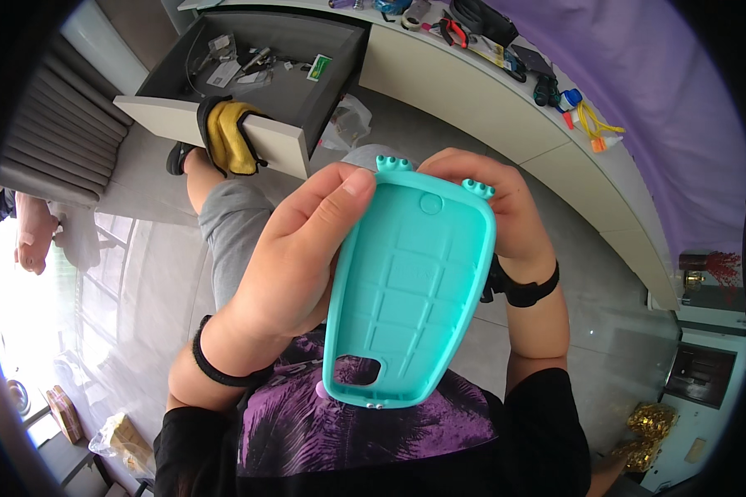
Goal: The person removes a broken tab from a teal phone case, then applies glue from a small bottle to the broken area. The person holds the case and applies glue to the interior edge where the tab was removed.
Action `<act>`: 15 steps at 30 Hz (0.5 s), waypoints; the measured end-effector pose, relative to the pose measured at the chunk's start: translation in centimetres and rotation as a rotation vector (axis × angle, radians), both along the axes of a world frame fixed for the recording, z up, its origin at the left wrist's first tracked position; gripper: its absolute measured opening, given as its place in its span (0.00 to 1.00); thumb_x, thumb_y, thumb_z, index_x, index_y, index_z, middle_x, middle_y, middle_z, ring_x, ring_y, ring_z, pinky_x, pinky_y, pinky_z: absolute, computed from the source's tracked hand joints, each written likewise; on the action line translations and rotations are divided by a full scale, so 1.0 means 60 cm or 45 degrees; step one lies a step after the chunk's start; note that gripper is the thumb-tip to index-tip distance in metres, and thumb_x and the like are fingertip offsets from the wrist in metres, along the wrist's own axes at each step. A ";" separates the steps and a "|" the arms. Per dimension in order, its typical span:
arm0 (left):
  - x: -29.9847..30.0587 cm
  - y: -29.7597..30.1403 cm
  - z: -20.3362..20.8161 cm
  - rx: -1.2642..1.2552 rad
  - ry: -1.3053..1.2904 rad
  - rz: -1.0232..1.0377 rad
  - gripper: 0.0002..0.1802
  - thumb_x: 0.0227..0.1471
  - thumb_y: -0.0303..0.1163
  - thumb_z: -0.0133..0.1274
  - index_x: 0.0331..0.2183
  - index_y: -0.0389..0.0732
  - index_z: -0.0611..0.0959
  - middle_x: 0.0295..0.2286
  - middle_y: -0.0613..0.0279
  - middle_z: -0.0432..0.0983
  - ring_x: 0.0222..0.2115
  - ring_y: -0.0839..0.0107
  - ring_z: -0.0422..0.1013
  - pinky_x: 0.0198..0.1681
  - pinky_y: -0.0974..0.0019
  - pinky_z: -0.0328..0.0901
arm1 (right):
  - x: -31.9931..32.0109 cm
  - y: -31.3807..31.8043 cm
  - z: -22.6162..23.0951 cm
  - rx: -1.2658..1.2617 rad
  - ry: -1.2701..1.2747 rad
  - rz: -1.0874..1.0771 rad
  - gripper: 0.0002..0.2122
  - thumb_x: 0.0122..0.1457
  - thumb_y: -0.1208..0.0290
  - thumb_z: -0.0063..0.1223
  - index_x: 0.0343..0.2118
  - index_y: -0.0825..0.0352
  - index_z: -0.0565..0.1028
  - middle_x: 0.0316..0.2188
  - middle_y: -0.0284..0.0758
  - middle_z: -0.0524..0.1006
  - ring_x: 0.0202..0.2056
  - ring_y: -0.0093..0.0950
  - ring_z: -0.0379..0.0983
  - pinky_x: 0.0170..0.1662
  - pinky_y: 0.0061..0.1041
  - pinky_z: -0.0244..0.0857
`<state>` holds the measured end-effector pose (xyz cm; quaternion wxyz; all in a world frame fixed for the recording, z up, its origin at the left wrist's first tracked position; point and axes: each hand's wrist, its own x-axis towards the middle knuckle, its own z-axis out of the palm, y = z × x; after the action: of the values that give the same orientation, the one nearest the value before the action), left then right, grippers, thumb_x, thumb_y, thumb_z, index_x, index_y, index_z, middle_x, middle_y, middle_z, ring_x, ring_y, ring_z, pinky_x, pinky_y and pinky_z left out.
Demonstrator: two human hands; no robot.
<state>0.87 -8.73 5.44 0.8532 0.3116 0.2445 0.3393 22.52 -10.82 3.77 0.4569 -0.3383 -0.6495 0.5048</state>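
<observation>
- Turquoise silicone phone case [410, 290] fills the middle of the view, held up close with its ribbed inner side showing and its camera opening at the lower end.
- Left hand [294, 257] grips the case's left edge, thumb pressed near the top rim.
- Right hand [497, 211] closes around the upper right edge from behind.
- Open grey drawer [307, 91] sits beyond, a yellow cloth [228, 132] draped over its front.
- Curved counter [481, 99] carries small tools along its far edge.
</observation>
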 end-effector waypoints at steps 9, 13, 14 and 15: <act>-0.035 -0.010 0.001 -0.025 0.038 -0.008 0.15 0.60 0.40 0.45 0.38 0.38 0.75 0.30 0.69 0.72 0.30 0.83 0.68 0.33 0.77 0.65 | -0.026 0.005 -0.001 -0.147 0.011 0.160 0.12 0.53 0.81 0.47 0.41 0.73 0.73 0.39 0.36 0.74 0.42 0.26 0.69 0.49 0.23 0.60; -0.044 -0.013 0.002 -0.043 0.072 0.007 0.15 0.60 0.41 0.46 0.38 0.37 0.75 0.29 0.68 0.73 0.29 0.83 0.68 0.32 0.77 0.65 | -0.038 0.004 -0.003 -0.186 0.061 0.139 0.11 0.54 0.79 0.48 0.40 0.73 0.73 0.38 0.35 0.73 0.43 0.25 0.69 0.49 0.23 0.60; -0.046 -0.013 0.002 -0.026 0.070 0.008 0.16 0.60 0.41 0.46 0.38 0.37 0.75 0.29 0.68 0.73 0.29 0.83 0.68 0.32 0.77 0.65 | -0.039 0.004 -0.002 -0.186 0.067 0.137 0.10 0.54 0.79 0.49 0.40 0.73 0.73 0.38 0.35 0.73 0.43 0.25 0.69 0.49 0.23 0.60; -0.047 -0.013 0.003 -0.033 0.066 0.001 0.16 0.60 0.41 0.46 0.38 0.37 0.75 0.29 0.68 0.73 0.29 0.83 0.68 0.32 0.77 0.65 | -0.040 0.004 -0.001 -0.197 0.060 0.134 0.10 0.54 0.79 0.49 0.40 0.73 0.73 0.38 0.34 0.73 0.43 0.24 0.69 0.49 0.23 0.60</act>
<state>-1.96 -9.50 5.60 0.8504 0.3092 0.2709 0.3283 20.15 -10.55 3.69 0.4173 -0.3259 -0.6146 0.5847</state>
